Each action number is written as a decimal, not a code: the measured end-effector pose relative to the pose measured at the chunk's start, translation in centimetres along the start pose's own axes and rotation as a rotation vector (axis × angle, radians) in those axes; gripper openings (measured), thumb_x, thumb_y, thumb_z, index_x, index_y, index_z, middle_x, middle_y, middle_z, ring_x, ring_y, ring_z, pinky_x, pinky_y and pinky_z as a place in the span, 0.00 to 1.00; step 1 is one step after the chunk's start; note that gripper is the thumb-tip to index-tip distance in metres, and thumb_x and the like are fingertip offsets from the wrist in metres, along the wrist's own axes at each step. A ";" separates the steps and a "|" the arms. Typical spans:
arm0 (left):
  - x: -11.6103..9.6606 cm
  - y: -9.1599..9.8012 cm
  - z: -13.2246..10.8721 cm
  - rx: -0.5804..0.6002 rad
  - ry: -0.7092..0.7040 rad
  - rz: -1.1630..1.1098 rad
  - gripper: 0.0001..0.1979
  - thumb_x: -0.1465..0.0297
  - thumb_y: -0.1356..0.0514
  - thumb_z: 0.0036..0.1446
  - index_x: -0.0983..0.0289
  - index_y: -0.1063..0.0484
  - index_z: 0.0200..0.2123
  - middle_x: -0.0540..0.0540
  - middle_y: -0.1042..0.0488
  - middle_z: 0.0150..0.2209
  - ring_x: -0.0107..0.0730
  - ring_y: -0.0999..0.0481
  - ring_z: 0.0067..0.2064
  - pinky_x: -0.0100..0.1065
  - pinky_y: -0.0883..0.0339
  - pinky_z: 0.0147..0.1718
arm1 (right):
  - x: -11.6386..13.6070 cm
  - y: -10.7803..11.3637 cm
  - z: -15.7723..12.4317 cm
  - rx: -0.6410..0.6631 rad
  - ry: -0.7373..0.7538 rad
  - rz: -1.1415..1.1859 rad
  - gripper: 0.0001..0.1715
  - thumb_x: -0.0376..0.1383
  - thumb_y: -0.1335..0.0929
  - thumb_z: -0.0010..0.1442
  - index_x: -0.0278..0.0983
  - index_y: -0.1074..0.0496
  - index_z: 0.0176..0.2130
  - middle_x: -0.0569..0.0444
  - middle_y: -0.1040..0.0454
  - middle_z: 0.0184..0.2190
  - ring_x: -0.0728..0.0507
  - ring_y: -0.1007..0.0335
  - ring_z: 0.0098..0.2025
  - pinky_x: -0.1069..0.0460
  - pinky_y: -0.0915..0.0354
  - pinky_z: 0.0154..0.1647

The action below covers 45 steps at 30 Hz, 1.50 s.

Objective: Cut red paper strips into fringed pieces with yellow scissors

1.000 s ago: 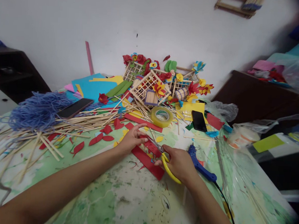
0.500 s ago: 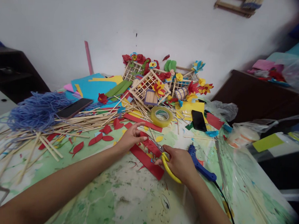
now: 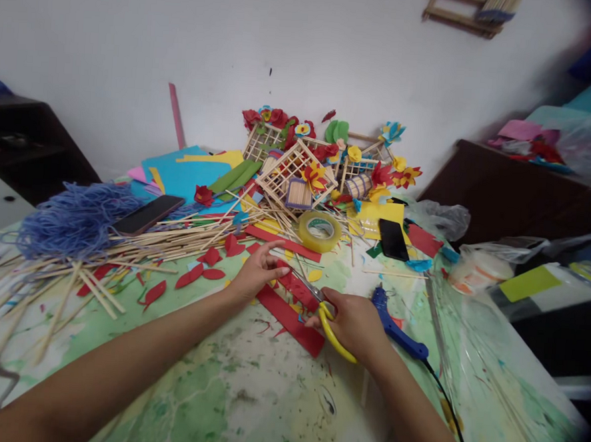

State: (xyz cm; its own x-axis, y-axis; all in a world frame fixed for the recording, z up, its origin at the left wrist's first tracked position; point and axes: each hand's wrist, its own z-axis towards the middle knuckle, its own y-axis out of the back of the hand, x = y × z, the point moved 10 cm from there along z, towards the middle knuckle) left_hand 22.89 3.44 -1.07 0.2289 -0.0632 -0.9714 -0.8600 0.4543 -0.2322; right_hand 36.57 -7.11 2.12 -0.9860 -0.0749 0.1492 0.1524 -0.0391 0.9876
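Note:
Over the middle of the table, my left hand pinches the far end of a red piece of craft sheet between thumb and fingers. Yellow-handled scissors are gripped in my right hand, their metal blades lying along the upper edge of that red piece. A longer red strip lies flat on the table just below it. Left of my left hand are several cut red petals. A roll of clear tape sits beyond both hands.
A blue glue gun with its cord lies right of my right hand. Thin wooden sticks, tangled blue yarn and a phone are on the left. Stick frames with paper flowers stand against the wall. Another phone is at right.
Both hands stay in nearly the same place, still holding the red piece and the scissors. Only a very slight shift of the view shows.

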 end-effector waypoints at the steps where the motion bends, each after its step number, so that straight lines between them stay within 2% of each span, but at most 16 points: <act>1: 0.1 0.0 0.0 0.005 -0.002 0.002 0.32 0.70 0.34 0.42 0.61 0.41 0.52 0.46 0.30 0.26 0.24 0.29 0.28 0.25 0.37 0.29 | 0.0 0.0 0.0 0.001 0.001 -0.003 0.21 0.54 0.39 0.55 0.42 0.32 0.35 0.54 0.25 0.24 0.43 0.29 0.29 0.54 0.57 0.23; 7: 0.6 -0.4 0.2 0.051 0.030 0.017 0.36 0.71 0.33 0.41 0.62 0.42 0.54 0.45 0.31 0.24 0.23 0.30 0.25 0.23 0.38 0.25 | 0.1 -0.3 0.0 0.020 0.007 -0.001 0.20 0.54 0.38 0.54 0.42 0.32 0.37 0.54 0.24 0.26 0.44 0.29 0.30 0.54 0.56 0.24; 15: 0.8 -0.4 0.1 0.035 0.052 0.006 0.36 0.72 0.33 0.39 0.62 0.42 0.53 0.44 0.32 0.24 0.21 0.31 0.25 0.22 0.39 0.24 | 0.1 -0.3 0.0 0.010 0.009 -0.009 0.19 0.52 0.38 0.55 0.42 0.32 0.37 0.54 0.24 0.26 0.45 0.30 0.30 0.54 0.55 0.25; 19: 0.7 -0.4 -0.1 0.039 0.055 0.007 0.34 0.70 0.34 0.42 0.61 0.41 0.54 0.45 0.31 0.23 0.22 0.30 0.25 0.23 0.39 0.25 | -0.5 -0.4 0.1 0.008 -0.049 -0.041 0.20 0.53 0.39 0.55 0.42 0.30 0.37 0.53 0.24 0.26 0.44 0.29 0.30 0.54 0.54 0.25; 24: 0.8 -0.1 0.2 0.039 0.096 -0.007 0.32 0.68 0.36 0.44 0.64 0.42 0.54 0.46 0.30 0.22 0.26 0.28 0.25 0.27 0.37 0.27 | -2.1 -0.1 0.2 -0.015 -0.209 -0.099 0.25 0.53 0.41 0.56 0.43 0.31 0.44 0.50 0.23 0.30 0.41 0.28 0.33 0.53 0.50 0.26; 29: -0.3 2.4 1.1 -0.027 0.158 0.115 0.30 0.69 0.38 0.43 0.64 0.39 0.52 0.45 0.33 0.21 0.24 0.32 0.23 0.28 0.37 0.27 | -2.9 -0.5 0.1 -0.011 -0.293 -0.101 0.25 0.48 0.40 0.56 0.43 0.35 0.51 0.49 0.22 0.33 0.40 0.27 0.35 0.53 0.46 0.28; 31: -1.7 3.4 1.4 0.036 0.167 0.283 0.28 0.67 0.39 0.44 0.64 0.37 0.52 0.45 0.34 0.22 0.25 0.32 0.24 0.28 0.37 0.28 | -3.0 -0.7 0.0 -0.009 -0.315 -0.095 0.26 0.45 0.40 0.56 0.42 0.36 0.53 0.48 0.23 0.34 0.39 0.27 0.36 0.52 0.44 0.29; 35: -4.7 5.7 1.7 0.258 0.172 0.764 0.21 0.65 0.39 0.44 0.63 0.29 0.45 0.50 0.30 0.27 0.30 0.31 0.30 0.29 0.38 0.30 | -3.0 -1.1 0.1 -0.003 -0.322 -0.084 0.27 0.43 0.39 0.56 0.39 0.36 0.53 0.47 0.23 0.37 0.39 0.27 0.37 0.52 0.42 0.30; 38: -7.4 7.8 1.8 0.309 0.089 0.987 0.15 0.65 0.41 0.45 0.62 0.26 0.37 0.53 0.27 0.34 0.33 0.31 0.34 0.28 0.39 0.31 | -2.9 -1.3 0.2 -0.011 -0.313 -0.075 0.27 0.44 0.40 0.56 0.37 0.36 0.53 0.45 0.24 0.39 0.38 0.27 0.39 0.51 0.42 0.31; 41: -8.5 9.4 1.6 0.320 0.105 1.064 0.12 0.66 0.42 0.45 0.62 0.25 0.33 0.52 0.27 0.30 0.31 0.31 0.31 0.27 0.40 0.29 | -2.8 -1.3 0.3 -0.024 -0.300 -0.074 0.27 0.44 0.39 0.56 0.36 0.36 0.53 0.45 0.24 0.39 0.39 0.27 0.38 0.51 0.42 0.31; 45: -8.1 10.1 1.4 0.365 0.160 1.011 0.10 0.68 0.42 0.43 0.63 0.25 0.31 0.52 0.28 0.26 0.30 0.33 0.27 0.26 0.41 0.26 | -2.8 -1.5 0.4 -0.026 -0.290 -0.079 0.26 0.43 0.39 0.56 0.36 0.36 0.52 0.45 0.24 0.38 0.39 0.27 0.37 0.51 0.43 0.31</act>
State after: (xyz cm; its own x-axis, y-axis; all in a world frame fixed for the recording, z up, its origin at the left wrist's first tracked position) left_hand 12.96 9.81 4.54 -0.5936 0.3858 -0.7063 -0.4236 0.5964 0.6818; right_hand 39.08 -6.44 0.23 -0.9725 0.2174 0.0834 0.0722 -0.0588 0.9957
